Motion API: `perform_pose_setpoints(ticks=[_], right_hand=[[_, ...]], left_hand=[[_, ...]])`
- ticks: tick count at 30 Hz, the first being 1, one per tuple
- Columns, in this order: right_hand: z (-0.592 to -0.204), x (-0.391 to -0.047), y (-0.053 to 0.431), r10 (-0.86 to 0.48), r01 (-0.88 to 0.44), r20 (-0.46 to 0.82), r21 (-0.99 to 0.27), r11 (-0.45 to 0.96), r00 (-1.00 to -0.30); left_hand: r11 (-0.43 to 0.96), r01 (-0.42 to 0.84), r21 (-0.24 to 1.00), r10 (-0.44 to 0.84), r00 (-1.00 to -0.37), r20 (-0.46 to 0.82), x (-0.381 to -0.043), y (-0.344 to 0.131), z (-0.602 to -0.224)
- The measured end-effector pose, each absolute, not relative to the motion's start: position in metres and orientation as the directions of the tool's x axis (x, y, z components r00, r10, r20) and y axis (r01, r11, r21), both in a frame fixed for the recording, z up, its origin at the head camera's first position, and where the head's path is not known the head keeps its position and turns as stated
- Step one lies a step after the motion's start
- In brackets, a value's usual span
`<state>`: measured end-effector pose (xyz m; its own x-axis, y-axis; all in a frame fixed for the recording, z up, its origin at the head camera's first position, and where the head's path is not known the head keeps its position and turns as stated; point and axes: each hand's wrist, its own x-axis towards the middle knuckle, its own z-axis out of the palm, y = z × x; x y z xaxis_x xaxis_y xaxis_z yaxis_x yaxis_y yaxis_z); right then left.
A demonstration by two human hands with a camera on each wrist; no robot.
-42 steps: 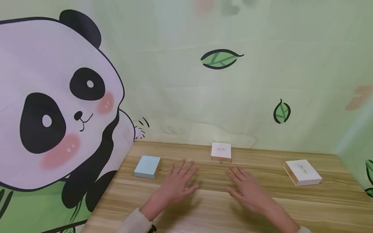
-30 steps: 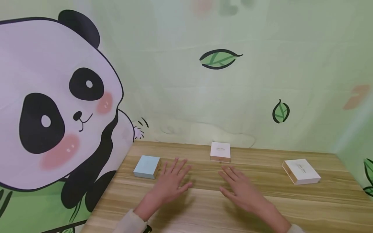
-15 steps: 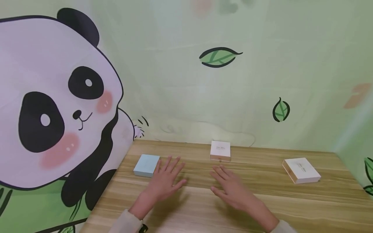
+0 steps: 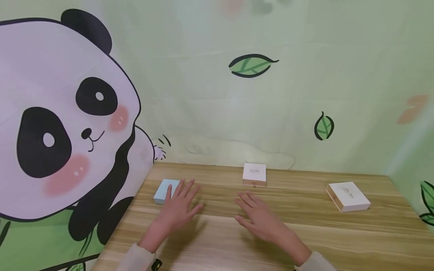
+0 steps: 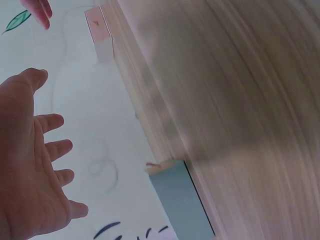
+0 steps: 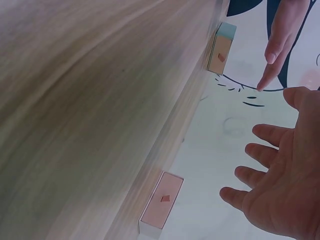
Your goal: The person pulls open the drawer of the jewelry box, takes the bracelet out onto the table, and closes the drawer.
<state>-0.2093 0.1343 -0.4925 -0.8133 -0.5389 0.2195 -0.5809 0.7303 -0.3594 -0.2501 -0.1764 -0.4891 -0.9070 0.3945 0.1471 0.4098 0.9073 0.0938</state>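
Palm down with fingers spread, my left hand (image 4: 176,210) hovers above the table and overlaps the light blue box (image 4: 162,194) in the head view. The left wrist view shows this blue box (image 5: 182,200) below the hand, apart from its fingers. My right hand (image 4: 262,222) is held over the middle of the table, fingers extended, holding nothing. Beyond its fingertips lies a small white box (image 4: 254,173) with a pinkish front. In the right wrist view that front carries a small pull tab (image 6: 165,198). A second white box (image 4: 348,196) lies to the right.
The wood-grain table (image 4: 288,256) runs back to a pale green cloth backdrop (image 4: 190,94). A large panda (image 4: 68,113) and green leaves (image 4: 252,66) are printed on it. A dark band (image 4: 156,264) shows at the left sleeve cuff.
Both hands have drifted left over the table, still spread. The left hand has come across the blue box in the head view, covering part of it. The boxes stay put.
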Motion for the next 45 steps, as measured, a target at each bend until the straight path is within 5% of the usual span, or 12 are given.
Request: perform_pose_setpoints(ticks=[16, 45], right_hand=[[-0.492, -0.218, 0.115, -0.552, -0.587, 0.206, -0.36, 0.725, -0.808], [-0.505, -0.236, 0.058, -0.615, -0.616, 0.133, -0.367, 0.698, -0.777]], left_hand=[[0.933, 0.339, 0.122, 0.31, -0.928, 0.207, -0.265, -0.218, -0.492], [0.94, 0.236, 0.245, 0.212, -0.97, 0.121, -0.289, -0.259, -0.523]])
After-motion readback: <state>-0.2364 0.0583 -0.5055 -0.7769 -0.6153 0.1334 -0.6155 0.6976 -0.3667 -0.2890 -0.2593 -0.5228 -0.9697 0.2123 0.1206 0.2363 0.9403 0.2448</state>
